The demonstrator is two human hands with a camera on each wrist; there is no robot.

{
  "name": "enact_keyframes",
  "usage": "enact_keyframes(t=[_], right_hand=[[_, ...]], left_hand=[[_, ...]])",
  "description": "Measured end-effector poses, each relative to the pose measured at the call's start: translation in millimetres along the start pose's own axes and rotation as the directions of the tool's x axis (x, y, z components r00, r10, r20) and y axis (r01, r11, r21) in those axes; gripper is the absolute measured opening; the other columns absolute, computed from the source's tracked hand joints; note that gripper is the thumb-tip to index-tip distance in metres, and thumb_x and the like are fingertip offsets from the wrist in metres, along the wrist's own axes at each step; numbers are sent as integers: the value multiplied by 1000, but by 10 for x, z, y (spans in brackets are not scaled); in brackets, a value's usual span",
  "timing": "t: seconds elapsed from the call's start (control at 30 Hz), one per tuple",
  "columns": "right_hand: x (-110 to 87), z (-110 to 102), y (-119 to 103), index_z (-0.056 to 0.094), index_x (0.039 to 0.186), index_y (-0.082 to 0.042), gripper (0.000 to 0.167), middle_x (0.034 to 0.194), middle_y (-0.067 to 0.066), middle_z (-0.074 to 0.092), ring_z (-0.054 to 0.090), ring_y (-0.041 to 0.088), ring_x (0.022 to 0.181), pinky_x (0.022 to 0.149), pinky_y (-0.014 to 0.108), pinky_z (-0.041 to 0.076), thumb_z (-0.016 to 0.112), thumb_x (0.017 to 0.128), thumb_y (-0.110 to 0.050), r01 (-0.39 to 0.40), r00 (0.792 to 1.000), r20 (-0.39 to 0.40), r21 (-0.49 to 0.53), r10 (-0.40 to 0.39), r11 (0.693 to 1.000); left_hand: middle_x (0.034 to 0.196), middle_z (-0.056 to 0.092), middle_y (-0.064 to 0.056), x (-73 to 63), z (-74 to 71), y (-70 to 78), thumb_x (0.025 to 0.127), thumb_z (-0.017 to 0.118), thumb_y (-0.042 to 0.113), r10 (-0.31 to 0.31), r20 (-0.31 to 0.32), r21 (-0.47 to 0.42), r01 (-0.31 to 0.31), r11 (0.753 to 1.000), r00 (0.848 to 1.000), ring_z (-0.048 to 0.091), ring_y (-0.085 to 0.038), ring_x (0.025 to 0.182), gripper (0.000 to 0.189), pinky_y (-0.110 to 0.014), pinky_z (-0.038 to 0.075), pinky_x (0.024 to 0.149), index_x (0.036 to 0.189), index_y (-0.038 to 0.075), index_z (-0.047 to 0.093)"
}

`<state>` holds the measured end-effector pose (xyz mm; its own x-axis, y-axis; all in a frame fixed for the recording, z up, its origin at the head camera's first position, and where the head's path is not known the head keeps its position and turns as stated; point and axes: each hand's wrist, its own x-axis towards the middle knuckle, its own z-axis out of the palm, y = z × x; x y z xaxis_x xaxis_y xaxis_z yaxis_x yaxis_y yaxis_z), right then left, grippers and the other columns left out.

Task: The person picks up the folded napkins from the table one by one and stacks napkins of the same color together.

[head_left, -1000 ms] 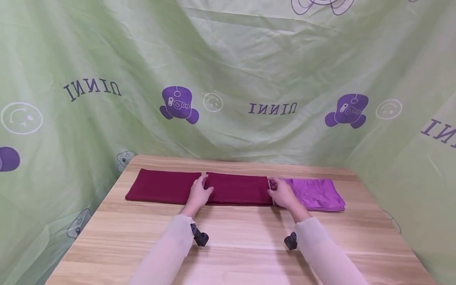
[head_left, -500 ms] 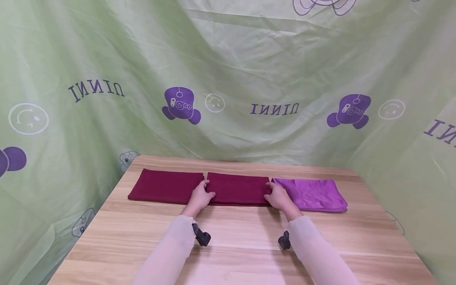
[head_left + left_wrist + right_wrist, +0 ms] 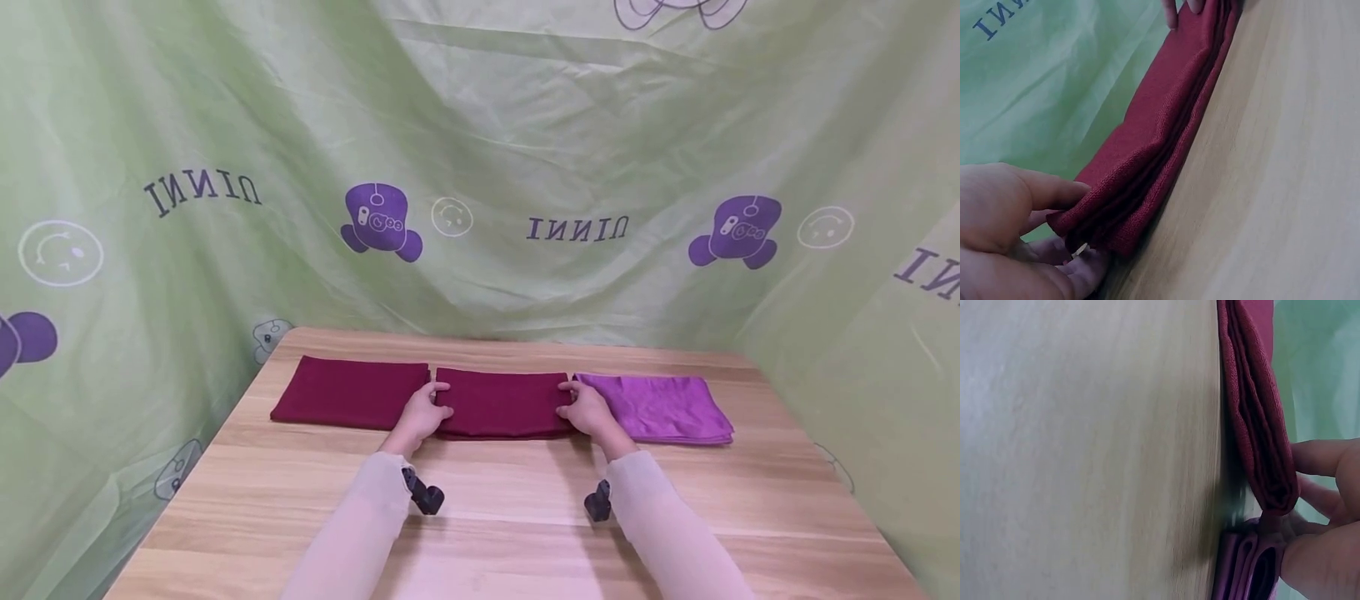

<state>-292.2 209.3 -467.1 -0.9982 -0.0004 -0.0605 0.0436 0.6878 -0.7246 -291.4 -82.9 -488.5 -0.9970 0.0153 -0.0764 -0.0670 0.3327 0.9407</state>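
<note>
The middle folded dark red cloth (image 3: 501, 403) lies in a row of three on the table, its several layers stacked along the front edge. My left hand (image 3: 421, 412) grips its left end; in the left wrist view one digit lies on top and the other fingers (image 3: 1082, 273) are tucked beneath. At its right end my right hand (image 3: 589, 411) pinches the cloth between digits above and below, as the right wrist view shows. The cloth's ends are slightly raised and its front edge sags in the middle.
Left of it lies another folded dark red cloth (image 3: 348, 392), close to my left hand. A folded purple cloth (image 3: 667, 407) lies just right of my right hand. A green printed curtain (image 3: 495, 150) hangs behind the wooden table (image 3: 495, 533).
My right hand has moved left onto the middle cloth's right end. The cloth's ends have lifted a little, and its front edge has shifted slightly towards me.
</note>
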Motion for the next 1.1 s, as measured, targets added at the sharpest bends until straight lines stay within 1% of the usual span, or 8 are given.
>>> enact_keyframes(t=[0.2,0.3,0.43,0.63,0.8,0.9,1.03,1.1], right_hand=[[-11,-56,20,58,129,4,47,137,31,46,44,37,125,103,47,38,67,83,7,-16,1000,-3,124,16,992],[-10,-73,21,59,128,4,47,130,29,49,48,34,116,99,42,40,67,82,10,3,1000,-13,194,0,981],[-14,-68,-47,60,128,2,47,110,20,54,49,26,100,85,32,44,68,82,9,30,999,-39,249,-21,968],[-16,43,-290,59,132,-2,50,113,19,56,55,23,91,69,25,49,69,84,6,32,999,-42,358,-18,933],[-3,314,-546,59,132,-1,52,117,21,55,60,26,90,69,28,54,69,82,9,56,998,-44,454,-40,889],[1,495,-707,59,132,-3,53,118,20,54,60,25,90,70,30,55,70,82,9,64,998,-40,473,-52,878],[-4,720,-892,58,133,-4,54,120,17,54,60,21,86,66,26,54,70,82,9,69,997,-8,494,-75,867],[-11,830,-976,58,134,-6,55,116,17,55,59,19,77,57,24,50,70,83,8,58,997,18,515,-79,855]], left_hand=[[124,49,-26,-7,2,-2,83,65,-8,20,-7,-37,-21,999,1000,49,-34,109,47,-39,47,85,129,-3,57],[119,50,-24,-3,-32,3,83,66,-7,48,-9,-77,-49,996,999,50,-31,101,45,-32,47,77,127,-4,58],[121,53,-25,10,-159,23,83,68,-5,88,-29,-82,-90,993,996,52,-30,101,44,-31,46,77,127,-2,59],[126,52,-27,40,-498,35,84,68,-3,126,-57,-55,-129,990,990,52,-32,107,45,-38,43,88,128,-2,59],[129,50,-28,67,-879,-40,85,66,-3,133,-66,-41,-136,990,989,49,-33,112,48,-40,41,93,132,-4,55],[132,47,-28,60,-1114,-97,87,65,-2,130,-68,-24,-132,991,989,45,-34,117,49,-41,39,96,134,-4,52],[136,42,-29,24,-1407,-183,90,62,-1,107,-78,-23,-110,994,991,40,-34,122,50,-35,38,95,138,-5,48],[137,40,-29,8,-1539,-229,91,60,0,102,-81,-40,-106,994,991,40,-33,121,50,-29,38,92,139,-5,46]])
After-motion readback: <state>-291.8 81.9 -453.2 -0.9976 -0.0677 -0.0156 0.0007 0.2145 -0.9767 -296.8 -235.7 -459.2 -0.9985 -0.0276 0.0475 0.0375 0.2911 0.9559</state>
